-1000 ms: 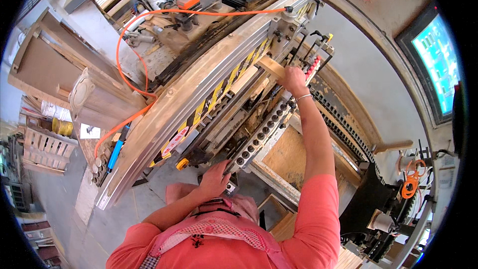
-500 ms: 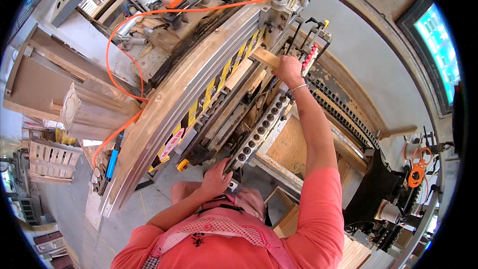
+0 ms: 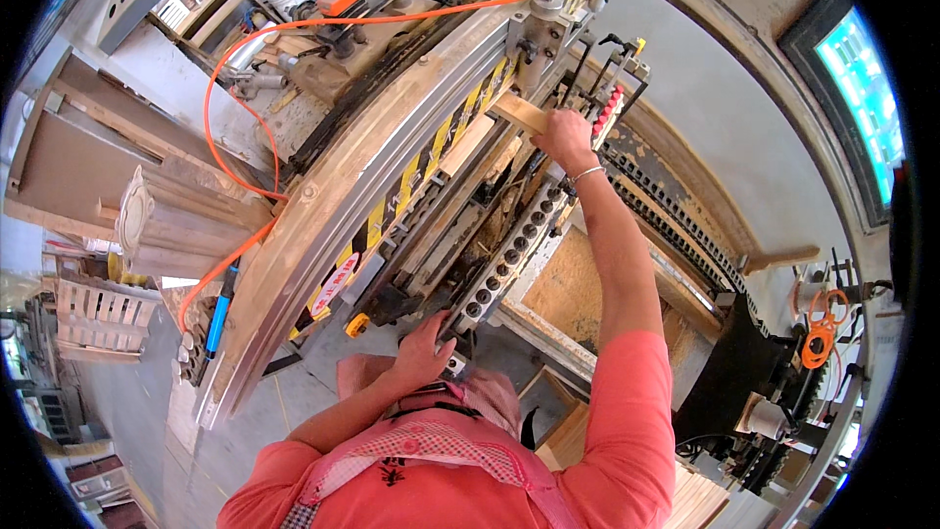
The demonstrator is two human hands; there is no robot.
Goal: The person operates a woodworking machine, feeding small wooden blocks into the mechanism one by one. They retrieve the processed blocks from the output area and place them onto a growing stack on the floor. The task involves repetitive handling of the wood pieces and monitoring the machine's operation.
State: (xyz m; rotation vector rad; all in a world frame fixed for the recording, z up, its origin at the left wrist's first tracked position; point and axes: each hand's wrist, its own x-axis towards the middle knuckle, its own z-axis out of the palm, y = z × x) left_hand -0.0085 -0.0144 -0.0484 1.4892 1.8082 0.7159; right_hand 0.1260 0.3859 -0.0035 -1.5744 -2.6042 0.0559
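Note:
My right hand is closed on the end of a short light wooden board, which lies across the far part of a long woodworking machine. Its other end reaches the black-and-yellow striped edge. My left hand is at the near end of the machine's beam, thumb and forefinger bent around it; the other fingertips are hidden. Along this beam runs a row of round black knobs. A row of red knobs stands just right of my right hand.
An orange hose loops over the machine's left side near a blue air gun. A sawdust-covered panel and black cable chains lie to the right. A lit screen hangs at the far right. Wooden strips lie at lower right.
Both hands keep nearly the same places. My right hand and the board have shifted very slightly left, and the view has tilted a little.

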